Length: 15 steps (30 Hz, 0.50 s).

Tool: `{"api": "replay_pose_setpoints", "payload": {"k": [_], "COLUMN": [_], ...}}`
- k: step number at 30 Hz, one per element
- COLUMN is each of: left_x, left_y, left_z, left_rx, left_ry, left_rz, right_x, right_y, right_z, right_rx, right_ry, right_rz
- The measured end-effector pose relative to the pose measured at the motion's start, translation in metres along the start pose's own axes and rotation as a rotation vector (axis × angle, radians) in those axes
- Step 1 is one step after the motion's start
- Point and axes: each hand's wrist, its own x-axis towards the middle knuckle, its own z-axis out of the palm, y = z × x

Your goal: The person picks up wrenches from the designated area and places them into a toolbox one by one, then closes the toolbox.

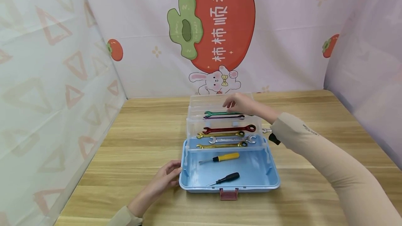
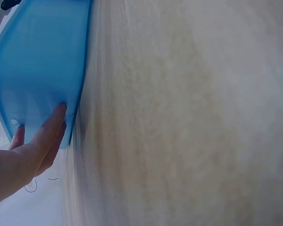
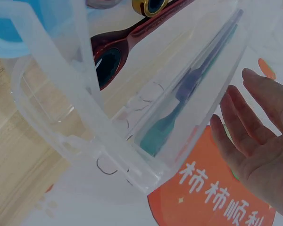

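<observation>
A light blue toolbox [image 1: 254, 187] stands open, its clear stepped trays [image 1: 192, 142] raised at the back. My left hand [image 1: 161, 177] touches the box's left side; in the left wrist view its fingers lie nearly straight against the blue wall [image 2: 37, 61]. Over the top tray is my right hand [image 1: 241, 103], fingers loosely bent and holding nothing, fingertips near the tray edge in the right wrist view. Below it lie a green wrench [image 1: 213, 113] and a purple wrench [image 1: 211, 117]. The lower trays hold a red wrench [image 1: 227, 129], a silver wrench [image 1: 227, 139] and gold wrenches [image 1: 220, 146].
In the box bottom lie a yellow-handled screwdriver [image 1: 228, 156] and a black screwdriver [image 1: 232, 176]. A brownish-red latch [image 1: 228, 195] hangs at the front. Right of the trays, a silver wrench end [image 1: 266, 130] shows beside my sleeve. A printed cloth [image 1: 150, 69] hangs behind the wooden table [image 1: 132, 142].
</observation>
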Motion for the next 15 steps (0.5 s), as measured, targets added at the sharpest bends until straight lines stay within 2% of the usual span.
{"api": "replay_pose_setpoints", "payload": {"k": [9, 15], "left_x": [0.000, 0.000], "left_y": [0.000, 0.000], "left_z": [-0.001, 0.000], "left_rx": [-0.005, -0.009], "left_ry": [-0.001, 0.001], "left_rz": [0.001, 0.002], "right_x": [-0.020, -0.034], "right_y": [0.001, 0.008], "right_z": [-0.013, -0.019], "right_rx": [0.066, 0.079], "right_ry": [0.023, 0.096], "right_rz": [-0.010, -0.017]}}
